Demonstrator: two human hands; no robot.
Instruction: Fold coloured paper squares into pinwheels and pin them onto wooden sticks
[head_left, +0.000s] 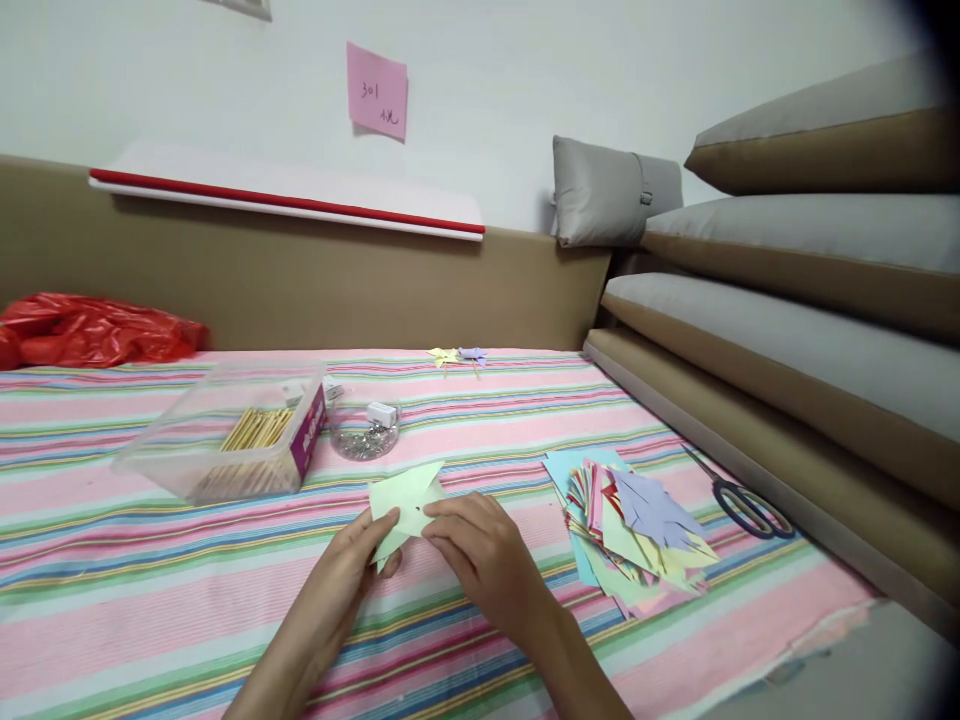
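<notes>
A pale green paper pinwheel (409,492), its corners cut and folded, is held up over the striped cloth in front of me. My left hand (358,548) pinches it at the lower left, thumb on the face and fingers behind. At its right edge the fingers of my right hand (476,540) are pressed together on the paper. A small dark spot shows near the middle; whether it is a hole or a pin I cannot tell. Just beyond my hands is a round clear dish (365,430) of small metal pins with a white block on it.
At left stands a clear plastic box (202,460) of wooden sticks. To the right lie a pile of cut coloured papers (637,530) and scissors (750,508). Two small pinwheels (457,356) lie at the back. Stacked cushions (795,350) border the right side; a red plastic bag (97,328) lies far left.
</notes>
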